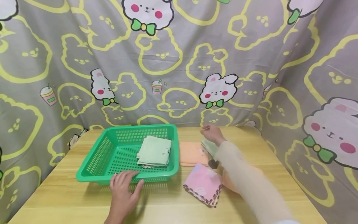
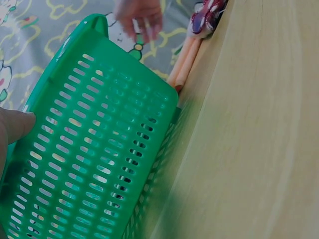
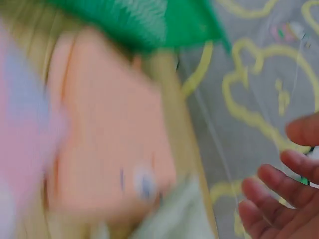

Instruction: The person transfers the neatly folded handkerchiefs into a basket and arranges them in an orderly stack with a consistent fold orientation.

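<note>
My left hand [image 1: 124, 189] rests at the front rim of a green plastic basket [image 1: 127, 179], its thumb [image 2: 17, 124] beside the rim in the left wrist view. Inside the basket's right end lies a pale green folded cloth [image 1: 155, 151] with a small face print, a patterned edge showing beneath it. Over the far side of the table, my right hand [image 1: 213, 133] hovers with nothing in it; the right wrist view shows its fingers [image 3: 279, 194] loosely spread. Below that wrist is another green folded cloth [image 1: 208, 146], partly hidden, next to an orange folded cloth [image 1: 191, 154].
A pink folded cloth [image 1: 202, 183] with a checked edge lies nearer on the wooden table [image 1: 159, 205]. More orange cloth [image 1: 230, 183] shows from behind my right forearm. A grey curtain [image 1: 179, 62] with cartoon prints hangs behind the table and on both sides.
</note>
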`<state>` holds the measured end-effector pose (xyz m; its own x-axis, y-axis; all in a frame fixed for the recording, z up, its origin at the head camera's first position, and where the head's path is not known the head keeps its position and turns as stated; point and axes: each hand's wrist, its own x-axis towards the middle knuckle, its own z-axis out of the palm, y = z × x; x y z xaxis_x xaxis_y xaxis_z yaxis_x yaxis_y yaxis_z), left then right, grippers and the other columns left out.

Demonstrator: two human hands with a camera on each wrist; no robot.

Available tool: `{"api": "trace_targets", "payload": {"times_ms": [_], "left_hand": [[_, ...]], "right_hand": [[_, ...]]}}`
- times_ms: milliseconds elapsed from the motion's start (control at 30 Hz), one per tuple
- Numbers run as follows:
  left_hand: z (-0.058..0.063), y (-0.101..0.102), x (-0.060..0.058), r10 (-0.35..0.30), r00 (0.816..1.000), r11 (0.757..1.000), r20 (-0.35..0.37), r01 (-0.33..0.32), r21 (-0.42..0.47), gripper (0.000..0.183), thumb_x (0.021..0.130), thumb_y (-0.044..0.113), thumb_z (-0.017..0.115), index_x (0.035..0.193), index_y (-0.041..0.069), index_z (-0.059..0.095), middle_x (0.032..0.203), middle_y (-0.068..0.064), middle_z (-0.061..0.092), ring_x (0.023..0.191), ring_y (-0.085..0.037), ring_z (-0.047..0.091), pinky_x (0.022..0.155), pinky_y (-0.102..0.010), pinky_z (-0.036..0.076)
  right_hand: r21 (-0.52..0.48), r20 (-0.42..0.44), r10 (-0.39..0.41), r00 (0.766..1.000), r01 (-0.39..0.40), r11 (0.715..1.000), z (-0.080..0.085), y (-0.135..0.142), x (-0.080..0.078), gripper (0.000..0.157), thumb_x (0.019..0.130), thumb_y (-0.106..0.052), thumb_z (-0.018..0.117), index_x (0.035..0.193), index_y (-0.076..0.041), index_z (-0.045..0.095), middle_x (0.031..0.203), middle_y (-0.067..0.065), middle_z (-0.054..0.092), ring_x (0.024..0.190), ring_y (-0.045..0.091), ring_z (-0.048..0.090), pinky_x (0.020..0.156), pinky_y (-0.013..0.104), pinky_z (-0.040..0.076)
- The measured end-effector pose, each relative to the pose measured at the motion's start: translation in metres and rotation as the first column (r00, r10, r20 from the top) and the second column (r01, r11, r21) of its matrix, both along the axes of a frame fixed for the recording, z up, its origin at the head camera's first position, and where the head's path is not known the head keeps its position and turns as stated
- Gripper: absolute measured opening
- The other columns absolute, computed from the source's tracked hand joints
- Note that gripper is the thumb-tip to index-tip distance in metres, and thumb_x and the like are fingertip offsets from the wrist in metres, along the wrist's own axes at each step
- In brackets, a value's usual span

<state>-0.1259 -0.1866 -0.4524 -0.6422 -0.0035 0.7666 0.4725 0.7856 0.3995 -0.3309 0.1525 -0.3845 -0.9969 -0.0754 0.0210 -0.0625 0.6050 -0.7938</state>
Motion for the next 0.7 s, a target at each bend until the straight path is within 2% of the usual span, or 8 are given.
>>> {"api": "trace_targets", "payload": {"times_ms": [67, 133, 267, 467, 633, 700], "left_hand": [[0.000, 0.000, 0.000, 0.003, 1.000, 1.000, 0.004, -0.003, -0.001, 0.031, 0.074, 0.013, 0.076, 0.102, 0.002, 0.068, 0.103, -0.015, 0.065, 0.104, -0.034, 0.051, 0.096, -0.067, 0.017], [0.001, 0.000, 0.001, 0.005, 1.000, 1.000, 0.007, -0.005, -0.002, 0.031, 0.074, 0.013, 0.076, 0.102, 0.002, 0.068, 0.104, -0.015, 0.064, 0.104, -0.034, 0.051, 0.096, -0.067, 0.017], [0.000, -0.001, 0.000, 0.005, 1.000, 1.000, 0.004, -0.005, -0.001, 0.031, 0.074, 0.012, 0.076, 0.102, 0.002, 0.068, 0.103, -0.015, 0.064, 0.104, -0.035, 0.051, 0.096, -0.068, 0.017], [-0.001, 0.000, 0.000, 0.007, 1.000, 1.000, 0.004, -0.007, -0.004, 0.031, 0.074, 0.013, 0.077, 0.102, 0.003, 0.068, 0.103, -0.014, 0.065, 0.103, -0.034, 0.051, 0.095, -0.069, 0.018], [-0.002, -0.001, 0.000, 0.009, 1.000, 1.000, 0.003, -0.009, -0.009, 0.031, 0.074, 0.014, 0.076, 0.103, 0.004, 0.068, 0.104, -0.014, 0.065, 0.104, -0.033, 0.051, 0.096, -0.068, 0.018], [-0.002, -0.001, -0.001, 0.004, 1.000, 1.000, -0.001, -0.004, -0.011, 0.032, 0.075, 0.015, 0.076, 0.103, 0.003, 0.068, 0.104, -0.014, 0.065, 0.104, -0.033, 0.051, 0.096, -0.068, 0.017]], "right_hand": [[0.141, -0.008, 0.038, 0.999, -0.037, 0.989, -0.004, 0.016, -0.001, 0.042, 0.093, -0.024, 0.059, 0.125, 0.003, 0.055, 0.124, 0.021, 0.059, 0.112, 0.037, 0.055, 0.095, 0.047, 0.044], [0.249, -0.006, 0.066, 0.998, -0.062, 0.966, -0.008, 0.032, -0.001, 0.043, 0.092, -0.024, 0.059, 0.124, 0.005, 0.054, 0.124, 0.023, 0.058, 0.114, 0.039, 0.054, 0.096, 0.049, 0.042], [0.360, -0.007, 0.092, 0.996, -0.083, 0.929, -0.019, 0.057, 0.000, 0.048, 0.088, -0.021, 0.062, 0.123, 0.009, 0.051, 0.123, 0.029, 0.056, 0.115, 0.045, 0.051, 0.098, 0.052, 0.039], [0.420, 0.048, 0.111, 0.993, -0.121, 0.900, -0.038, 0.083, 0.006, 0.059, 0.084, -0.020, 0.063, 0.129, 0.014, 0.044, 0.124, 0.037, 0.050, 0.118, 0.052, 0.046, 0.100, 0.056, 0.037], [0.389, 0.181, 0.071, 0.981, -0.138, 0.911, -0.055, 0.092, 0.010, 0.071, 0.092, -0.028, 0.059, 0.145, 0.008, 0.028, 0.144, 0.035, 0.033, 0.131, 0.052, 0.032, 0.107, 0.059, 0.025], [0.388, 0.193, 0.061, 0.979, -0.133, 0.912, -0.059, 0.093, 0.010, 0.074, 0.094, -0.031, 0.057, 0.148, 0.007, 0.024, 0.147, 0.035, 0.028, 0.133, 0.052, 0.028, 0.108, 0.059, 0.022]]}}
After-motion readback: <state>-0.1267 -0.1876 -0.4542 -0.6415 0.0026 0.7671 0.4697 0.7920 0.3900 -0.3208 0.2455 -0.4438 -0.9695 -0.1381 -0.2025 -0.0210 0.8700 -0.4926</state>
